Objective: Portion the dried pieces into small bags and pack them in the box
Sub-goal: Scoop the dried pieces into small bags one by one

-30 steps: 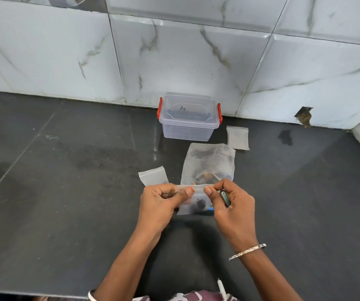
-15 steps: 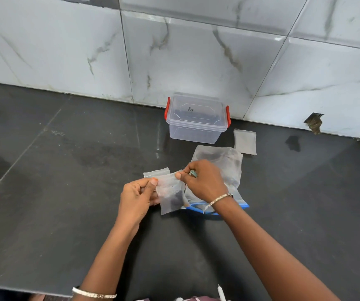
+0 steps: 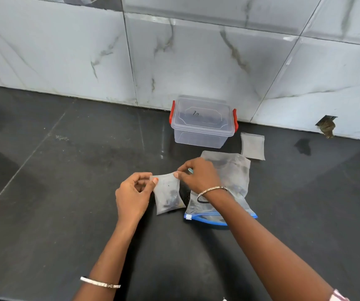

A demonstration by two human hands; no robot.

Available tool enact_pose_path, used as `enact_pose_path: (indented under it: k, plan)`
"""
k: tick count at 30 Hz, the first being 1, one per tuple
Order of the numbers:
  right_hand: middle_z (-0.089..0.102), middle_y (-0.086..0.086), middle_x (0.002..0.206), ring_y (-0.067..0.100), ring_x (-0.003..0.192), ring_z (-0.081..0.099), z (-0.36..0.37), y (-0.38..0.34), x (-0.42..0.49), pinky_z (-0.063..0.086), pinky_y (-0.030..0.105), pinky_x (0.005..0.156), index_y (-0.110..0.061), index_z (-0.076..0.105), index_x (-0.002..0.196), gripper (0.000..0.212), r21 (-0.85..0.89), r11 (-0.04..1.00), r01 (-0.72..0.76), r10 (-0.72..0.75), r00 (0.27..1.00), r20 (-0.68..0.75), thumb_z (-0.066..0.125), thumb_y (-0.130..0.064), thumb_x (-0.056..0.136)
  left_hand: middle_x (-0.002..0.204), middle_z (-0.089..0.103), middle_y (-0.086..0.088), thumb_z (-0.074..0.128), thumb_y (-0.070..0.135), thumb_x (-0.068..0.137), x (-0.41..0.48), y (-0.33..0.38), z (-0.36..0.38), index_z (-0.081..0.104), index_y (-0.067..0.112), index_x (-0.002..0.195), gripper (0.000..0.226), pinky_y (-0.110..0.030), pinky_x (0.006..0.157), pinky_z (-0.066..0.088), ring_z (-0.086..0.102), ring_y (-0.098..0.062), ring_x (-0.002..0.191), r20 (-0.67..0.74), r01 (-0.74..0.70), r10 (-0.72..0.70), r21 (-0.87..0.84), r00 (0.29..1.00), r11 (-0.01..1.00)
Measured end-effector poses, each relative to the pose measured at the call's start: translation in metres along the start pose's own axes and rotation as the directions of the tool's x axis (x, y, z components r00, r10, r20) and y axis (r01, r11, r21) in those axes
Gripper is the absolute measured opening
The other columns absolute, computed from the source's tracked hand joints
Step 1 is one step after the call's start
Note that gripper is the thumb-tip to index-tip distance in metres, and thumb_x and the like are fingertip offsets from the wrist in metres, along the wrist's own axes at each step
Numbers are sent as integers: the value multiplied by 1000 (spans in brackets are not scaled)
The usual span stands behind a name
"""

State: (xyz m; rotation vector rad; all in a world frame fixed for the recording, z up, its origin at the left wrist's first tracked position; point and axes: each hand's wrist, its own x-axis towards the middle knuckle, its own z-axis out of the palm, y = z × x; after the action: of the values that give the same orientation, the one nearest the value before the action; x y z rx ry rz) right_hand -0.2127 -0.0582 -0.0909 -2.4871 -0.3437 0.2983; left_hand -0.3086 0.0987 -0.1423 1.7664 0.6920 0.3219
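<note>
1. On the dark counter [image 3: 66, 192], near its middle, you hold a small bag [image 3: 167, 194] by its top edge. Your left grip [image 3: 134, 195] pinches the left corner between thumb and forefinger, and your right grip [image 3: 198, 177] pinches the right corner. Both are grasping the bag; neither is released.
2. The small bag hangs tilted, its bottom at or just above the counter. Dark dried pieces [image 3: 171, 200] are gathered low inside it.
3. Something small and teal shows at your right fingers. I cannot tell what it is.
4. Judging by the two pinches along the mouth, the step in hand is closing this portion.
5. The large bag [image 3: 235, 170] with the blue zip edge lies flat just right of the small one, partly under your right wrist. It looks to have more pieces in it.
6. The box [image 3: 203, 135] stands against the wall behind, with its lid [image 3: 203, 115] on and the red clips [image 3: 172, 112] apparently latched. Another small bag [image 3: 252, 146] lies flat just to its right and looks empty.
7. The next move calls for a seal that runs the full width of the mouth. After that you need one grip free to undo the clips and lift the lid, since the closed box cannot take the bag. Keep the mouth uppermost so the pieces stay low.
</note>
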Motion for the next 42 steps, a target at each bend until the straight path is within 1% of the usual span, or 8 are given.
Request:
enact_pose_path:
  k: [4, 7, 11, 15, 19, 26, 34, 42]
  plan:
    - [73, -7, 84, 7, 80, 64, -24, 12, -6, 43, 19, 72, -20, 78, 87, 16, 123, 992, -5, 31, 977, -210, 71, -35, 85, 107, 68, 11, 77, 30, 88, -6, 14, 8, 69, 24, 115, 29, -36, 77, 55, 65, -7, 89, -86, -209, 226, 174, 970, 962]
    - [62, -15, 65, 2, 61, 54, -57, 29, -6, 39, 18, 61, -20, 77, 80, 13, 223, 974, -46, 128, 919, -373, 72, -31, 84, 107, 67, 11, 73, 25, 92, -6, 31, 25, 72, 24, 109, 17, -36, 80, 55, 67, -9, 95, -23, -386, 397, 188, 918, 903]
    - [58, -9, 56, 13, 57, 55, -95, 68, -3, 42, 27, 65, -17, 76, 79, 15, 332, 933, -140, 326, 722, -610, 69, -28, 85, 97, 70, 17, 67, 26, 94, 1, 56, 61, 74, 25, 99, 9, -32, 87, 54, 66, -5, 94, 152, -529, 509, 150, 847, 835]
    - [74, 6, 87, 24, 78, 62, -109, 111, -1, 39, 25, 71, -15, 75, 92, 18, 436, 856, -279, 516, 526, -677, 63, -28, 90, 103, 73, 10, 64, 17, 98, 10, 73, 110, 75, 20, 107, 15, -30, 88, 54, 66, -6, 96, 323, -620, 566, 89, 758, 780]
    - [73, 8, 92, 27, 84, 60, -107, 142, 8, 38, 29, 71, -13, 74, 96, 22, 453, 798, -398, 603, 531, -596, 60, -29, 92, 130, 68, 1, 51, 25, 106, 9, 95, 156, 65, 19, 130, 29, -32, 107, 48, 62, -14, 119, 515, -628, 514, 62, 686, 776]
    - [74, 3, 90, 27, 90, 69, -101, 166, 41, 53, 36, 79, -18, 72, 88, 36, 489, 747, -449, 657, 610, -443, 73, -52, 78, 154, 50, -8, 31, 55, 105, 20, 114, 217, 44, 15, 150, 62, -42, 118, 36, 42, -27, 146, 742, -674, 260, 329, 618, 661]
    - [74, -1, 85, 22, 83, 70, -100, 171, 55, 54, 31, 74, -23, 72, 83, 22, 553, 655, -514, 741, 579, -339, 86, -26, 66, 138, 63, -7, 26, 58, 104, 25, 119, 236, 54, 18, 140, 60, -46, 107, 47, 60, -27, 125, 787, -732, 135, 477, 602, 486]
    - [72, -5, 68, 15, 71, 70, -106, 178, 41, 55, 29, 70, -20, 74, 71, 12, 678, 631, -378, 742, 549, -385, 86, -21, 70, 154, 49, 0, 40, 55, 104, 29, 119, 230, 43, 23, 151, 57, -40, 115, 41, 51, -21, 137, 782, -680, 198, 352, 591, 643]
